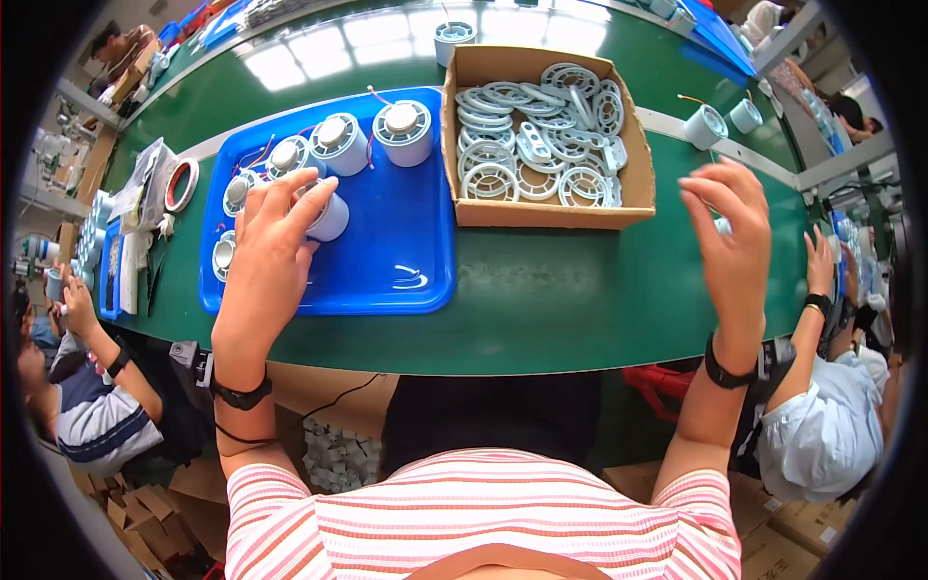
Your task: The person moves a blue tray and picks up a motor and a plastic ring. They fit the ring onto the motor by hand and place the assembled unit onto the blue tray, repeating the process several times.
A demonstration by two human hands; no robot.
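A blue tray (401,246) in front of me holds several white cylinders, each topped by a slotted ring and a pale dome; thin wires stick out from some. My left hand (266,256) is over the tray with its fingers closed on one white cylinder (331,218), whose top they partly hide. To the right, above the green table, my right hand (732,217) is raised with thumb and fingertips curled together. A small pale piece (723,225) shows behind its thumb; whether the hand holds it I cannot tell.
A cardboard box (551,215) full of white slotted rings stands right of the tray. Two white cylinders (707,127) stand at the far right, another (453,41) behind the box. A tape roll (181,185) and tweezers (155,280) lie left. People work on both sides.
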